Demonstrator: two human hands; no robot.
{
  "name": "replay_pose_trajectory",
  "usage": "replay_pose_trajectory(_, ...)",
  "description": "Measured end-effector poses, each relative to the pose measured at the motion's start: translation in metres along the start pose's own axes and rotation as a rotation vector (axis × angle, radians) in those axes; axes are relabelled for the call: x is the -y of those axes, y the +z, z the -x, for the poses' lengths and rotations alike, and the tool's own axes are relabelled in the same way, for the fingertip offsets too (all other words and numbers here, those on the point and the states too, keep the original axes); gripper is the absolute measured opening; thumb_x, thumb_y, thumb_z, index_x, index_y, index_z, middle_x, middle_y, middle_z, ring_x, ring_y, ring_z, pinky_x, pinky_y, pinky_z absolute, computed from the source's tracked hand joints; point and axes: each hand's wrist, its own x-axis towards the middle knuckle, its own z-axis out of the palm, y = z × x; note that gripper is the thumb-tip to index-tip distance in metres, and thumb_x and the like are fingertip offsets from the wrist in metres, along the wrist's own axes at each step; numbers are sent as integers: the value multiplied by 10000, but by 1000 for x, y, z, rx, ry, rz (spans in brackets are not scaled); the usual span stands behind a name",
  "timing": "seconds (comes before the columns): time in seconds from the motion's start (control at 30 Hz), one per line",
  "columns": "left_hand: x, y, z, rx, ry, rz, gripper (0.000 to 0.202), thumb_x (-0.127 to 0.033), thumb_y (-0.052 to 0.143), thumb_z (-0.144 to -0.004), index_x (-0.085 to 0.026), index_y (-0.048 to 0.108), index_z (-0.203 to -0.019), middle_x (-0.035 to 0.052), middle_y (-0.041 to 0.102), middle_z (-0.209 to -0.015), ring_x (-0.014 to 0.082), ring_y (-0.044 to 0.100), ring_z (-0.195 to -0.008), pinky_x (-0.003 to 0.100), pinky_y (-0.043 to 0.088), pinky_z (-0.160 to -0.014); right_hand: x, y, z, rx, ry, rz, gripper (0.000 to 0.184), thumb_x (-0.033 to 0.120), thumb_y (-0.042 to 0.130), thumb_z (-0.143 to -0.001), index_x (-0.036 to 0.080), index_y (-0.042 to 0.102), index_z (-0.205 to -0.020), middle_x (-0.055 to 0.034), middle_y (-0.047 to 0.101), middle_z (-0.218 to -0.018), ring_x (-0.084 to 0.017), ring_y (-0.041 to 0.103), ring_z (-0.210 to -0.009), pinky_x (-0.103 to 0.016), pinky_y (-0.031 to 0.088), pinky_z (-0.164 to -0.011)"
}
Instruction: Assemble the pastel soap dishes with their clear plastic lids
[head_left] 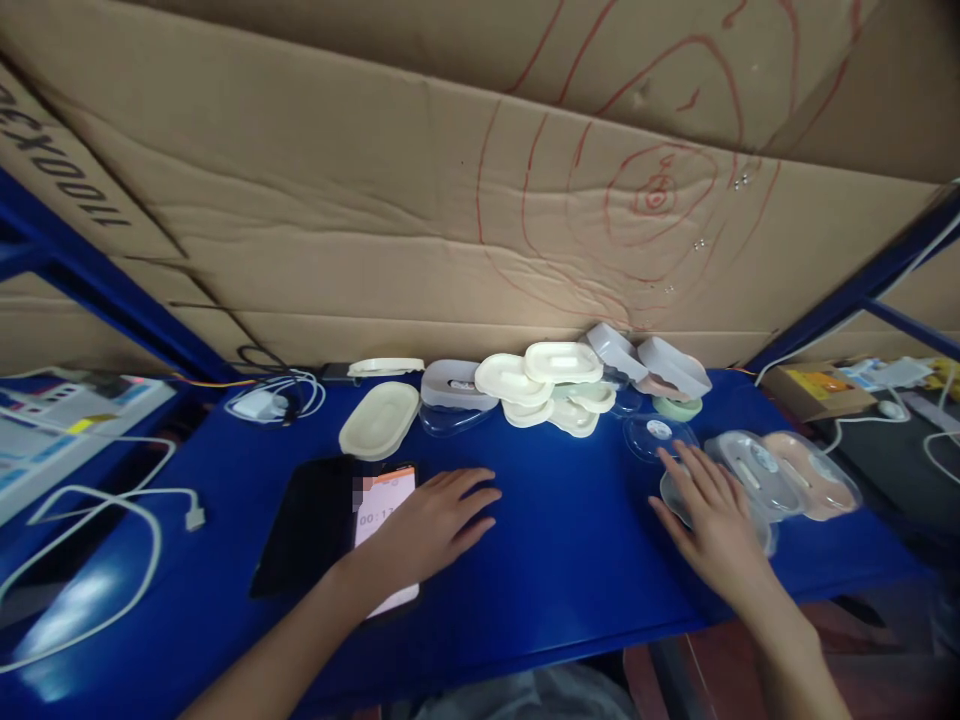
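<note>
My left hand [439,520] is open, fingers stretched to the right, and its wrist covers part of a phone [386,497] with a lit timer screen. A black tablet-like slab [304,520] lies against the phone's left side. On the right, my right hand [705,505] is open with fingers spread, over a clear plastic container [761,530] that it partly hides; whether it touches it I cannot tell. Beside this sit a closed grey container [765,475] and a closed peach container [814,475] with clear lids. Just beyond my right fingertips is a clear lid [652,437] with a round sticker.
Several cream oval trays [562,362] are heaped at the back; one cream tray [380,420] lies apart on the left. Grey containers [675,367] lean near the cardboard wall [360,220]. A white cable [157,520] and a charger [259,403] lie left on the blue table [555,560].
</note>
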Motion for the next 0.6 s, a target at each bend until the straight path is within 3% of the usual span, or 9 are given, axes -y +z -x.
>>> replay_pose_trajectory(0.13,8,-4,-3,-86,-80,-93,288,-278,551,-1088,-219,699,-1328,118,697,-1386,300,697,-1226,483,588,-1017,47,1,-66,87,-263,-155,495,347,489,-1119,214,475,-1596,-118,578,-1587,-299,543,-1455,-508,435,-1191)
replay_pose_trajectory(0.27,18,-9,-4,-180,-222,-237,347,-297,537,-1077,-208,654,-1392,151,660,-1453,338,658,-1290,569,497,-1135,87,14,-122,12,-427,-251,377,284,504,-1115,198,613,-1465,-106,698,-1442,-279,657,-1293,-458,509,-1084)
replay_pose_trajectory(0.37,26,-11,-4,-202,-314,-303,407,-300,533,-1065,-203,586,-1458,172,617,-1518,370,612,-1367,620,443,-1175,109,32,-149,-53,-431,-252,341,288,524,-1109,181,650,-1407,-116,723,-1388,-299,697,-1174,-458,545,-990)
replay_pose_trajectory(0.47,33,-14,-1,-260,-415,-344,412,-319,537,-1062,-217,559,-1460,176,639,-1486,376,629,-1340,600,486,-1121,125,48,-164,-81,-365,-239,387,287,513,-1111,120,605,-1448,-171,681,-1428,-346,685,-1169,-491,554,-962)
replay_pose_trajectory(0.6,43,-24,2,-354,-542,-396,387,-327,532,-1066,-230,552,-1440,165,701,-1371,373,683,-1224,547,537,-1020,132,58,-177,-109,-308,-269,331,217,456,-1118,83,675,-1327,-172,756,-1198,-335,702,-1070,-471,575,-907)
